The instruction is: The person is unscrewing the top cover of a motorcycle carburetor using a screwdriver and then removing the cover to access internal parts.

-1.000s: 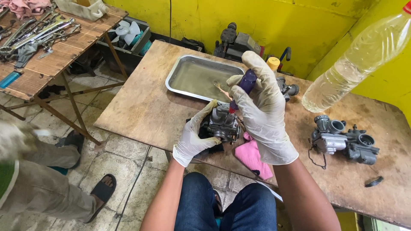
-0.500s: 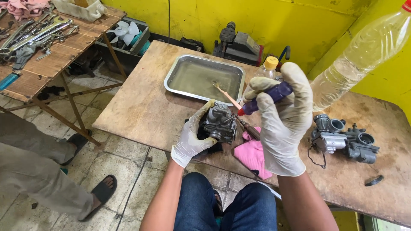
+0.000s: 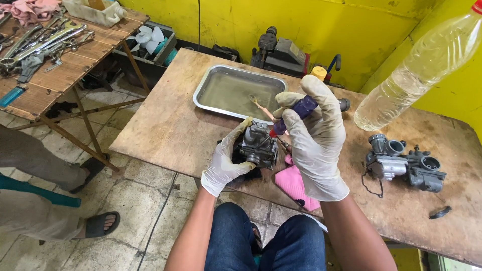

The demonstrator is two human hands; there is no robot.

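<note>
Gripping a dark grey metal carburettor (image 3: 258, 144) in my white-gloved left hand (image 3: 227, 161), I hold it at the near edge of the brown wooden bench (image 3: 165, 125), my fingers wrapped round its left side and underside. My right hand (image 3: 315, 145), also in a white glove, is clenched round a purple-handled screwdriver (image 3: 296, 111), whose red collar and tip point down to the upper right of the carburettor; whether the tip touches the metal I cannot tell. A pink cloth (image 3: 297, 184) lies on the bench just below my right hand, partly hidden by the wrist. Beyond the carburettor, towards the far side, sits a shallow rectangular metal tray (image 3: 211, 80) filled with murky liquid, and a small light-coloured brush (image 3: 261, 106) leans out of it near my fingers. To the right, well apart from my hands, a second grey carburettor (image 3: 404, 164) rests on the bench, with a small black curved piece (image 3: 440, 212) nearer the right edge. A clear plastic bottle (image 3: 419, 73) of pale liquid with a red cap hangs tilted over the far right. Far left stands another wooden bench (image 3: 60, 75) bearing spanners (image 3: 42, 42), and someone's legs and a sandalled foot (image 3: 98, 224) show on the tiled floor at the left.
</note>
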